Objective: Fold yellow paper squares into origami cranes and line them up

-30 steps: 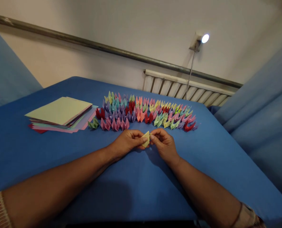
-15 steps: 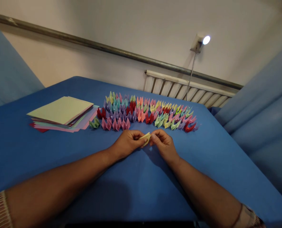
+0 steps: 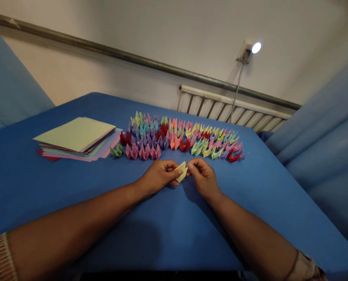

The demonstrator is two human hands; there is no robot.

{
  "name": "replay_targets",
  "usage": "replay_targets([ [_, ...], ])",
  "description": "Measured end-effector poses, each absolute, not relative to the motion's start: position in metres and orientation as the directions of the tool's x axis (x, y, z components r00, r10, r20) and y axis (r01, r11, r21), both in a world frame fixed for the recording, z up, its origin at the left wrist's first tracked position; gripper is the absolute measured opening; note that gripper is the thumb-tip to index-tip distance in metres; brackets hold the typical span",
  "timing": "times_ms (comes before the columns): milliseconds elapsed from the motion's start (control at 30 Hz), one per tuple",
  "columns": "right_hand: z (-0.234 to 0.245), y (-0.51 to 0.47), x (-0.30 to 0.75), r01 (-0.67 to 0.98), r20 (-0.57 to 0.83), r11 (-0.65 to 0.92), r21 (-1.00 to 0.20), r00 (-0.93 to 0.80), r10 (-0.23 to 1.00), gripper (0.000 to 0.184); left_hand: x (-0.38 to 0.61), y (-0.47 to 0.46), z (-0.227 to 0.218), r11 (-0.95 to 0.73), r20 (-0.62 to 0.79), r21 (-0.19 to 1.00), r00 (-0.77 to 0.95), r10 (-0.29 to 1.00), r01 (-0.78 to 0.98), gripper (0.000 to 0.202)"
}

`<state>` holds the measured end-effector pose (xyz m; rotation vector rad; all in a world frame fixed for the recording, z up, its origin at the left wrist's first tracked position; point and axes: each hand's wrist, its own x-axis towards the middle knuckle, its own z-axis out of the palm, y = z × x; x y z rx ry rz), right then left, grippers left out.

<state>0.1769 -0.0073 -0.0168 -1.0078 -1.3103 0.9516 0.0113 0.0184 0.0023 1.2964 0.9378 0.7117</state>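
A small pale yellow folded paper (image 3: pixel 181 172) is pinched between the thumb and fingers of my left hand (image 3: pixel 159 175). My right hand (image 3: pixel 202 176) is closed at the paper's right edge, thumb against the fingers, gripping its tip. Just beyond my hands, rows of folded paper cranes (image 3: pixel 174 140) in pink, red, purple, yellow, green and blue stand close together. A lone green paper crane (image 3: pixel 117 150) sits at the near left end of these rows.
Left of the cranes lies a stack of coloured paper sheets (image 3: pixel 74 134), pale yellow on top. A blue cloth (image 3: pixel 59 187) covers the table. Behind it are a radiator (image 3: pixel 215 103), a wall pipe (image 3: pixel 118 54) and a lit plug (image 3: pixel 256 48). Blue curtains (image 3: pixel 332 128) hang at both sides.
The folded paper has turned in my left hand, so more of its flat yellow face shows. My right hand has shifted very slightly; the cranes and stack stay put.
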Motion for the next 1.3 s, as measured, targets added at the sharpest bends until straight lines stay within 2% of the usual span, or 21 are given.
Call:
replay_targets([
  [167,-0.016,-0.008,0.176,0.014,0.304,0.303,-0.953,0.041,0.952,0.021,0.013,0.019,0.001,0.165,-0.160,0.986,0.453,0.877,0.029,0.023],
  [367,-0.021,-0.006,0.176,-0.011,0.269,0.269,-0.963,0.005,0.963,0.022,0.013,0.020,0.002,0.051,-0.087,0.994,0.421,0.903,0.097,0.022],
  [600,-0.024,-0.005,0.180,0.005,0.275,0.275,-0.961,0.000,0.961,0.019,0.011,0.020,0.001,0.034,-0.079,0.993,0.427,0.901,0.111,0.020],
  [767,-0.024,-0.006,0.180,0.003,0.342,0.342,-0.940,0.027,0.939,0.013,0.009,0.021,0.005,-0.125,0.017,0.961,0.398,0.917,0.246,0.022],
  [867,-0.023,-0.008,0.180,0.033,0.364,0.365,-0.931,-0.016,0.931,0.011,0.007,0.022,0.007,-0.206,0.082,0.934,0.386,0.919,0.291,0.020],
  [1067,-0.017,-0.010,0.180,0.022,0.278,0.279,-0.960,-0.041,0.960,0.021,0.003,0.023,0.004,-0.273,0.127,0.902,0.399,0.908,0.333,0.016],
  [1300,-0.021,-0.006,0.181,-0.004,0.235,0.235,-0.972,-0.036,0.971,0.019,0.003,0.021,0.008,-0.297,0.096,0.868,0.453,0.886,0.398,0.020],
])
